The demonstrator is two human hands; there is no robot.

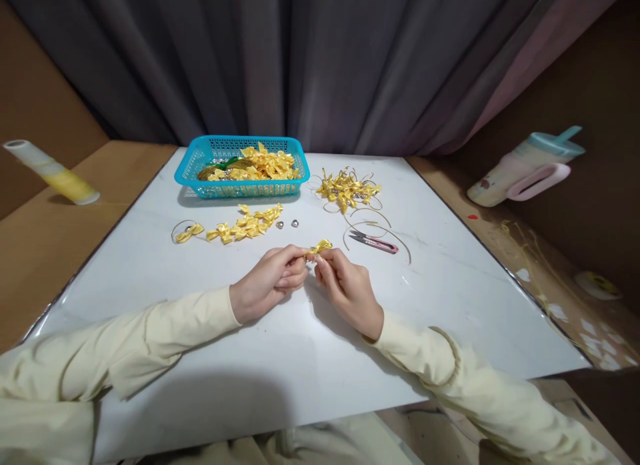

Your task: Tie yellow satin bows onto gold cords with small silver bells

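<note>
A small yellow ribbon bow (323, 246) is pinched between my two hands above the white tabletop. My left hand (274, 278) has its thumb and forefinger closed at the bow's left side, the other fingers curled in. From the right, my right hand (349, 288) pinches the same bow with thumb and forefinger. The fingertips hide part of it. Just beyond my hands lie two small silver bells or beads (295, 223). A row of loose yellow bows (250, 225) lies behind my left hand, and one bow with a wire loop (190, 232) lies at its left end.
A blue basket (240, 190) of yellow bows stands at the back. Right of it lies a pile of bows with cords (347, 188). Pink thread snips (375, 242) rest near curled cords. A tumbler (520, 168) stands at right, a yellow roll (55, 175) at left.
</note>
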